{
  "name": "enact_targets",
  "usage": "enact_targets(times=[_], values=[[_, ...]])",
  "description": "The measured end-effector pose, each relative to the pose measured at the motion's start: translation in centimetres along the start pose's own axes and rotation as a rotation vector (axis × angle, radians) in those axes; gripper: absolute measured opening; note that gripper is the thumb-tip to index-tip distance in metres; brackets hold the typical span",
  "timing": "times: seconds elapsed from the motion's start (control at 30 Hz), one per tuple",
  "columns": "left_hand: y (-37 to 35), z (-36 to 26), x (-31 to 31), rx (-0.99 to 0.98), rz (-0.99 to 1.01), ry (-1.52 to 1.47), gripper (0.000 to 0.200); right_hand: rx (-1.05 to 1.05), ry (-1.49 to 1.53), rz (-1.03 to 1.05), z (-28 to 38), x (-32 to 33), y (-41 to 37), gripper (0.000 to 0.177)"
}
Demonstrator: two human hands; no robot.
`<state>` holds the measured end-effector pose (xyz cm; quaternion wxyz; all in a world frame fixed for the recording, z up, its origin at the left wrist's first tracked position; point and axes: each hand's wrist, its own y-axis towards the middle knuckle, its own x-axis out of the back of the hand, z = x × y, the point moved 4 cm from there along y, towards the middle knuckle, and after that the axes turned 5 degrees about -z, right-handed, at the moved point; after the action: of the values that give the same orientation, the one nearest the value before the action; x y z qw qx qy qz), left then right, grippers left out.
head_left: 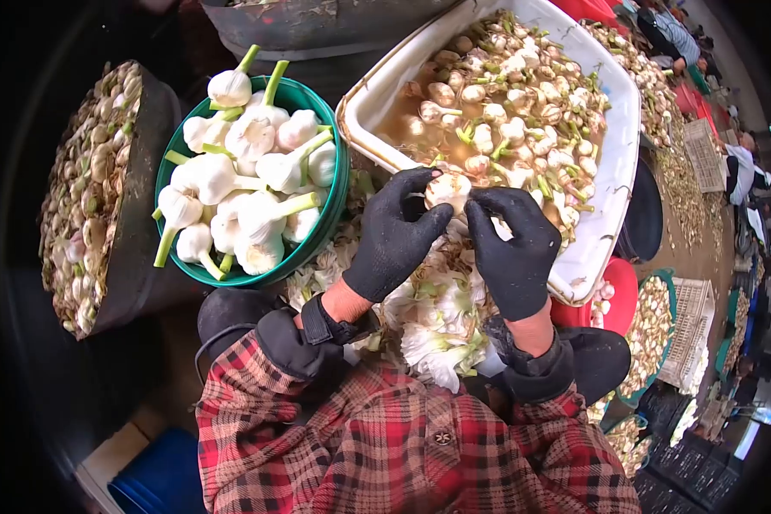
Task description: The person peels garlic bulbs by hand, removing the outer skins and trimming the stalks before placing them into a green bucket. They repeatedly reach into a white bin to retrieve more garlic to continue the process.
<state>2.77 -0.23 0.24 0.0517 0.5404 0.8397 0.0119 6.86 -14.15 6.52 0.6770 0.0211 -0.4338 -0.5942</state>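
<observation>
Black gloves cover both hands I watch through the head camera. The left hand (398, 230) pinches a round, cream-and-brown garlic bulb (448, 192) between thumb and fingers; the right hand (516, 248) has its fingertips drawn in at the bulb's other side, though I can't tell whether they grip bulb or loose skin. Just beyond the grip lies a white plastic tub (384, 152) of murky water and garlic; left of it, a round green plastic basin (341, 184) of white, stemmed bulbs. Below hang pale, papery peelings (441, 330).

I judge the bulb light and firm, its skin thin and flaky, perhaps slick if wet. I'd hold it round its widest part, pressing gently, since the cloves could bruise and loose skin could slide.
</observation>
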Motion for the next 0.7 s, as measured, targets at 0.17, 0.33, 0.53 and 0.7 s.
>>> enact_targets(times=[0.17, 0.33, 0.53, 0.7], values=[[-0.8, -0.2, -0.1, 0.025, -0.018, 0.019, 0.039, -0.052, -0.032, -0.012, -0.1, -0.3, -0.8, 0.008], [-1.3, 0.9, -0.4, 0.016, -0.031, -0.023, 0.038, -0.055, -0.059, -0.046, -0.3, -0.5, -1.4, 0.007], [-1.1, 0.6, -0.7, 0.117, 0.055, -0.209, 0.040, -0.095, -0.003, -0.023, -0.9, -0.1, -1.3, 0.005], [-0.8, -0.1, -0.3, 0.282, 0.278, -0.346, 0.038, -0.452, 0.195, 0.033, -3.9, 1.4, -1.8, 0.005]])
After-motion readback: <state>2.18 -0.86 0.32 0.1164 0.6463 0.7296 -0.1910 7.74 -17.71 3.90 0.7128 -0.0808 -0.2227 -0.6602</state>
